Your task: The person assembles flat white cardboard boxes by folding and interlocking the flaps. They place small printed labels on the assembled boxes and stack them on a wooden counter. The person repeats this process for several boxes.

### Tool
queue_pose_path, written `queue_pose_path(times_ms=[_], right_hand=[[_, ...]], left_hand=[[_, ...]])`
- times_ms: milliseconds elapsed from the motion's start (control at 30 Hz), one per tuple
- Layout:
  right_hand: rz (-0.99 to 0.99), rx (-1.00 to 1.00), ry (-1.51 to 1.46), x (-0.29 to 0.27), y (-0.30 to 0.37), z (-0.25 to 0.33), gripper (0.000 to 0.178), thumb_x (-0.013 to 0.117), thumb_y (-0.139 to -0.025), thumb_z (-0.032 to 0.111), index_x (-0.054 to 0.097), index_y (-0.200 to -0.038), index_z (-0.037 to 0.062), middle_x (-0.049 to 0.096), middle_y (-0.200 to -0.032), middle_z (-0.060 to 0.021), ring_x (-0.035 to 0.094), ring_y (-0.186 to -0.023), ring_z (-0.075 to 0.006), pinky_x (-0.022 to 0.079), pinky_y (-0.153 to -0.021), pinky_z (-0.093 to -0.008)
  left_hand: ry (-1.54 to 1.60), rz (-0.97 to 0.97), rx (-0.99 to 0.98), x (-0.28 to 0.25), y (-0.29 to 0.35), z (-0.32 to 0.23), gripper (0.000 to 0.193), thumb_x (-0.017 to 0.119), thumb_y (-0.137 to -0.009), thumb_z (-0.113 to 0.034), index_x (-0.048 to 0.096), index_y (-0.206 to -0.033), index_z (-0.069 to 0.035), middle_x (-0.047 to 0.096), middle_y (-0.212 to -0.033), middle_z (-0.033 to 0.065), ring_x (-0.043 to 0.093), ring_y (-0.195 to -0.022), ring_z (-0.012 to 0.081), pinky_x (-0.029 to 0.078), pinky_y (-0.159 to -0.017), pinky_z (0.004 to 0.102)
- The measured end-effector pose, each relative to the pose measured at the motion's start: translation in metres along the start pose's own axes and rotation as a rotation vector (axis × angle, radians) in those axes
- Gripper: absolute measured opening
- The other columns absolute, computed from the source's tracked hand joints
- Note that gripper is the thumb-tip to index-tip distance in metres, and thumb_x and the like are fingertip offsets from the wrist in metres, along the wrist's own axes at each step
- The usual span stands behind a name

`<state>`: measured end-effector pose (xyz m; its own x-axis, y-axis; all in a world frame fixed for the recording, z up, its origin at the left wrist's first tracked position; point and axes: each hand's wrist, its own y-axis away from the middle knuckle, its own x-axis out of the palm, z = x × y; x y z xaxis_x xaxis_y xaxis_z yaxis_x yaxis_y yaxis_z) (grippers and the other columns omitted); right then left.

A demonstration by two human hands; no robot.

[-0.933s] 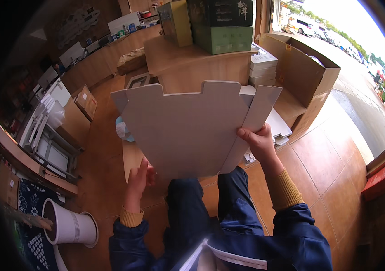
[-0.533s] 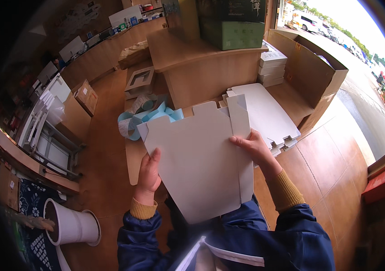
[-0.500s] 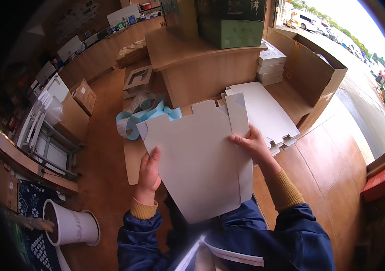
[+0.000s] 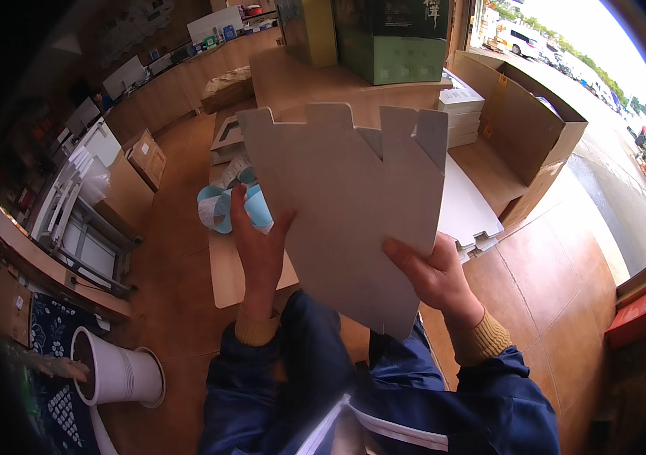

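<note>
Cardboard sheet (image 4: 349,208), pale and flat with notched tabs along its far edge, is held up in front of the person, tilted a little, above the lap and the low wooden table (image 4: 220,277). Both forearms in dark blue sleeves with mustard cuffs come up from the near edge. The right hand (image 4: 435,277) grips the sheet at its near right edge, thumb on the facing side and the other fingers behind it. The left hand (image 4: 258,246) is at the left edge, fingers stretched up along it, the thumb pressing on the sheet. Far right stands an open brown carton (image 4: 524,114). Just behind the left hand lies a light blue tape roll (image 4: 224,208). Near left stands a white bucket (image 4: 118,375).
</note>
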<state>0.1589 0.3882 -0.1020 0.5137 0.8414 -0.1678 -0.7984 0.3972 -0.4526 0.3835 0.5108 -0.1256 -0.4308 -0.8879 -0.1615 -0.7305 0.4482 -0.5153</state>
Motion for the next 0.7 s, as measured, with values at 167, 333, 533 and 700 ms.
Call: queue_pose_path(times_ms=[167,333,533,700], right_hand=[[-0.231,-0.481,0.719,0.086,-0.023,0.033,0.054,0.062,-0.082,0.001,0.048,-0.134,0.0047,0.045,-0.134,-0.0263,0.047,-0.123,-0.0406,0.043,-0.099,-0.0443],[0.052,-0.509,0.446,0.068,-0.032,0.019,0.066,0.077,-0.073,0.009,0.051,-0.134,0.0082,0.045,-0.14,-0.02,0.047,-0.127,-0.0371,0.043,-0.101,-0.044],[-0.383,0.001,0.264,-0.02,-0.08,-0.021,0.068,0.076,-0.081,0.026,0.046,-0.134,-0.0016,0.062,-0.117,-0.0213,0.061,-0.11,-0.0299,0.049,-0.091,-0.0369],[-0.217,0.222,0.166,-0.036,-0.079,-0.034,0.056,0.07,-0.083,0.024,0.051,-0.126,-0.0058,0.068,-0.1,-0.0176,0.066,-0.09,-0.0214,0.052,-0.076,-0.0307]], left_hand=[[0.532,0.142,0.377,0.002,0.058,-0.073,0.093,0.073,-0.084,-0.04,0.018,-0.146,0.002,0.031,-0.146,0.0192,0.034,-0.135,0.0292,0.031,-0.109,0.043],[0.642,-0.161,-0.158,-0.048,0.045,-0.064,0.046,0.051,-0.099,-0.018,0.039,-0.136,0.006,0.052,-0.128,0.0162,0.055,-0.112,0.0244,0.047,-0.094,0.0365],[0.667,0.19,-0.239,-0.071,0.059,-0.032,0.051,0.056,-0.097,-0.018,0.036,-0.139,0.004,0.048,-0.136,0.0138,0.049,-0.123,0.0253,0.04,-0.104,0.037],[0.527,0.273,-0.252,-0.057,0.075,-0.032,0.037,0.058,-0.096,-0.018,0.053,-0.125,0.005,0.061,-0.118,0.0113,0.057,-0.107,0.0201,0.044,-0.093,0.0324]])
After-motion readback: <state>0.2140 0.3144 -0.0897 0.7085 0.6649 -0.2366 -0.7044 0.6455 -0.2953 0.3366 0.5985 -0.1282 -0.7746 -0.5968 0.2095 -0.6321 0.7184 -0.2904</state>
